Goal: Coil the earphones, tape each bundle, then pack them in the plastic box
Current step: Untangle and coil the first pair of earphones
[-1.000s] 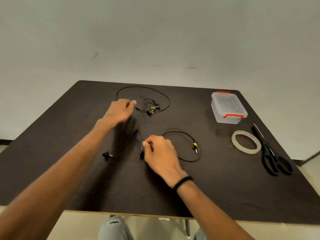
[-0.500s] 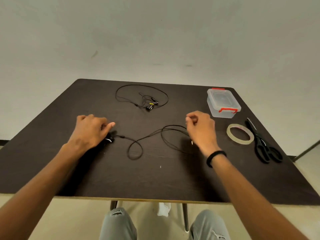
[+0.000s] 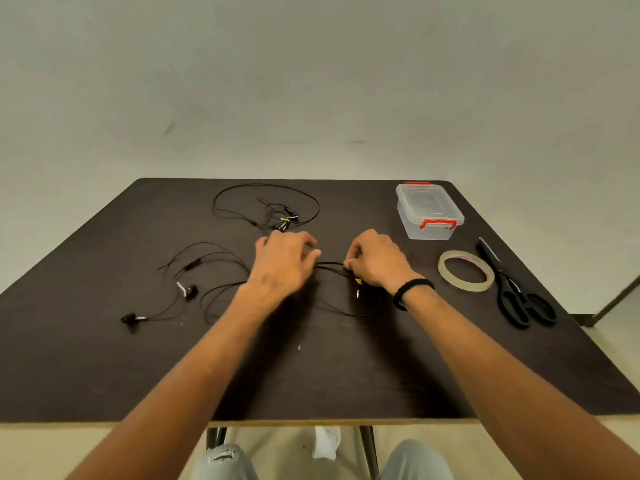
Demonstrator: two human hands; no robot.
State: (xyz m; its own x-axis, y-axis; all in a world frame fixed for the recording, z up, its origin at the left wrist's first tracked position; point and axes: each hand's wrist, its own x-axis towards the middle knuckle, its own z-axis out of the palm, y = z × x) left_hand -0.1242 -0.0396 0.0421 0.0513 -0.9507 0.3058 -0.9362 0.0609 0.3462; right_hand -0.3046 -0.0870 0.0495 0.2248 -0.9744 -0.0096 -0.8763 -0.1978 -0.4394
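Both hands have converged at frame centre: right hand point(image 3: 375, 263) fingers pinch the near earphones' cable point(image 3: 330, 266), left hand point(image 3: 284, 259) fingers curl loosely beside it; coiling barely begun, far earphones point(image 3: 277, 211), tape point(image 3: 465, 275), plastic box point(image 3: 429, 211) untouched on the bench point(image 3: 104, 375)

Right hand point(image 3: 375, 263) pinches the near earphones' cable point(image 3: 330, 266); left hand point(image 3: 284, 263) hovers blurred beside it.

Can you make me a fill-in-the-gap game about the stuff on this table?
1. The clips on the plastic box are coloured ____.
2. The tape roll lies between the box and the black ____.
3. The right hand pinches a thin black ____.
4. The lid of the box is ____.

Missing words: red; scissors; cable; on
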